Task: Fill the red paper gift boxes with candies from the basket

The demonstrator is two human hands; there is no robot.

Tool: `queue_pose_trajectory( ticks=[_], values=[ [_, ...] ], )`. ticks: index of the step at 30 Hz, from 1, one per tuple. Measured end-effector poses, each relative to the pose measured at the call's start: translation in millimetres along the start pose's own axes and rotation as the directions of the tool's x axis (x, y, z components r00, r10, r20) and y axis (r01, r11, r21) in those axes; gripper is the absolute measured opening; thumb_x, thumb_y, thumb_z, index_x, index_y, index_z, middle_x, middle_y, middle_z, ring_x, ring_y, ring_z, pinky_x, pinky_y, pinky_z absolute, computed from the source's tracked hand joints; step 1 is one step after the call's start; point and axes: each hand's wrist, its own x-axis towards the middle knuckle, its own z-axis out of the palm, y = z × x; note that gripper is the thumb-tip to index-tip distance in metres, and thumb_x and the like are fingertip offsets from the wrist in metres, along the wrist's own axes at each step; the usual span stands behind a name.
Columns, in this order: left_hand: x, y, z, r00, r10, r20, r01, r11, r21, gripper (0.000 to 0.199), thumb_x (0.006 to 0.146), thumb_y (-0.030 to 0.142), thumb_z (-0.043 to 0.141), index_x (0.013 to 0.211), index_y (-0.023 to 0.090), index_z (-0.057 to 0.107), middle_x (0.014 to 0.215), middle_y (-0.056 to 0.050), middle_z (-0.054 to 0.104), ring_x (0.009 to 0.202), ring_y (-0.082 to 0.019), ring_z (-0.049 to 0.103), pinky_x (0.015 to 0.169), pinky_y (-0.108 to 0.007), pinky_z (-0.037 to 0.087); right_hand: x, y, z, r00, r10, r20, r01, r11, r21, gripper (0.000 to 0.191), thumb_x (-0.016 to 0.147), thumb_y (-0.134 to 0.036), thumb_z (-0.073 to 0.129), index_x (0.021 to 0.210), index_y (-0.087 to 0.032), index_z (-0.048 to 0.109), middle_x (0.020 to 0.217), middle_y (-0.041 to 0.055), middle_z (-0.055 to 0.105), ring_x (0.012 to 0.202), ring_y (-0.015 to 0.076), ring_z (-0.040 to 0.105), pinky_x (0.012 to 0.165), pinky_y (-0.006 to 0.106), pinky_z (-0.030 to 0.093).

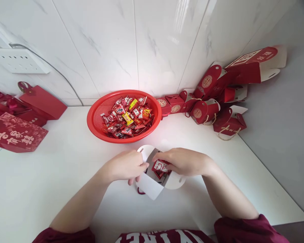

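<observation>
An opened gift box [150,186] with white inner flaps stands on the white table in front of me, with red wrapped candies [161,168] inside it. My left hand [127,165] is closed on the box's left side, thumb and fingers at the flap. My right hand [183,162] reaches over the box's right side, its fingertips at the candies in the opening and closed on a candy there. Just behind the box sits a red plastic basket [97,131] filled with wrapped candies [128,118]. A dark red cord loop shows under the box.
Small red boxes [176,104] line the wall to the right of the basket, with more boxes [229,121] piled in the right corner. Red gift bags [17,133] stand at the left. A power strip [19,60] with a grey cable is on the tiled wall.
</observation>
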Motion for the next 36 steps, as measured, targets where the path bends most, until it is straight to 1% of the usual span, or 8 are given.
queue_pose_trajectory(
  ticks=[5,10,13,16,21,28,33,36],
  values=[
    [-8.2,7.5,-3.2,0.920,0.383,0.083,-0.387,0.922,0.032,0.031,0.090,0.026,0.047,0.068,0.020,0.068,0.059,0.004,0.066,0.050,-0.009,0.057,0.054,-0.021,0.041,16.7,16.4,-2.5,0.976,0.163,-0.141,-0.192,0.955,-0.224,0.045,0.082,-0.002,0.050,0.120,-0.025,0.059,0.101,0.0056,0.072,0.079,0.0202,0.067,0.060,0.025,0.037],
    [-6.0,9.8,-3.5,0.747,0.542,-0.385,-0.486,0.840,0.240,0.023,0.096,0.028,0.050,0.088,0.020,0.069,0.085,-0.001,0.069,0.080,-0.014,0.061,0.076,-0.026,0.046,8.5,22.3,-13.9,0.977,0.124,-0.171,-0.142,0.985,-0.095,0.037,0.087,-0.008,0.049,0.116,-0.027,0.060,0.102,0.0039,0.071,0.084,0.0185,0.065,0.065,0.025,0.039],
    [10.6,3.8,0.6,0.672,0.574,-0.468,-0.420,0.816,0.398,0.019,0.095,0.027,0.054,0.107,0.021,0.067,0.118,-0.005,0.065,0.110,-0.020,0.058,0.098,-0.034,0.043,-3.3,20.9,-17.8,0.931,0.229,-0.283,-0.260,0.963,-0.074,0.031,0.089,-0.007,0.044,0.114,-0.022,0.055,0.098,0.0065,0.069,0.082,0.0191,0.063,0.063,0.025,0.038],
    [25.6,-1.4,8.3,0.720,0.563,-0.405,-0.372,0.806,0.460,0.023,0.094,0.027,0.057,0.114,0.021,0.064,0.127,-0.007,0.062,0.123,-0.024,0.053,0.106,-0.039,0.041,-11.3,17.9,-17.7,0.874,0.337,-0.349,-0.375,0.926,-0.045,0.023,0.091,-0.013,0.043,0.112,-0.020,0.049,0.089,0.0067,0.067,0.072,0.0183,0.061,0.057,0.025,0.035],
    [28.2,-1.7,15.4,0.772,0.508,-0.383,-0.339,0.838,0.428,0.023,0.097,0.029,0.052,0.115,0.021,0.063,0.125,-0.008,0.062,0.126,-0.023,0.053,0.103,-0.036,0.045,0.0,12.4,-3.5,0.895,0.351,-0.274,-0.396,0.909,-0.129,0.015,0.094,-0.023,0.044,0.106,-0.017,0.052,0.079,0.0070,0.065,0.061,0.0180,0.057,0.050,0.026,0.030],
    [17.3,2.5,12.3,0.790,0.507,-0.345,-0.313,0.817,0.484,0.020,0.091,0.022,0.056,0.109,0.019,0.064,0.121,-0.011,0.062,0.126,-0.027,0.050,0.101,-0.041,0.048,37.6,19.9,16.8,0.969,0.248,-0.014,-0.245,0.944,-0.220,0.018,0.090,-0.010,0.049,0.083,-0.014,0.065,0.080,0.0094,0.070,0.067,0.0189,0.065,0.053,0.026,0.037],
    [15.0,0.5,12.6,0.788,0.516,-0.335,-0.312,0.805,0.505,0.028,0.088,0.016,0.058,0.116,0.020,0.062,0.126,-0.010,0.062,0.128,-0.028,0.050,0.104,-0.044,0.046,35.2,17.6,8.9,0.984,0.173,-0.039,-0.177,0.940,-0.291,0.030,0.086,0.003,0.041,0.093,-0.010,0.067,0.102,0.0156,0.070,0.088,0.0239,0.067,0.068,0.029,0.042],
    [16.4,-1.0,13.2,0.786,0.517,-0.339,-0.297,0.797,0.525,0.026,0.090,0.016,0.057,0.115,0.019,0.063,0.127,-0.010,0.063,0.136,-0.027,0.044,0.110,-0.045,0.041,39.4,16.1,13.5,0.993,0.115,0.038,-0.099,0.951,-0.292,0.026,0.088,-0.001,0.044,0.087,-0.010,0.069,0.093,0.0146,0.072,0.079,0.0229,0.067,0.065,0.029,0.040]
  ],
)
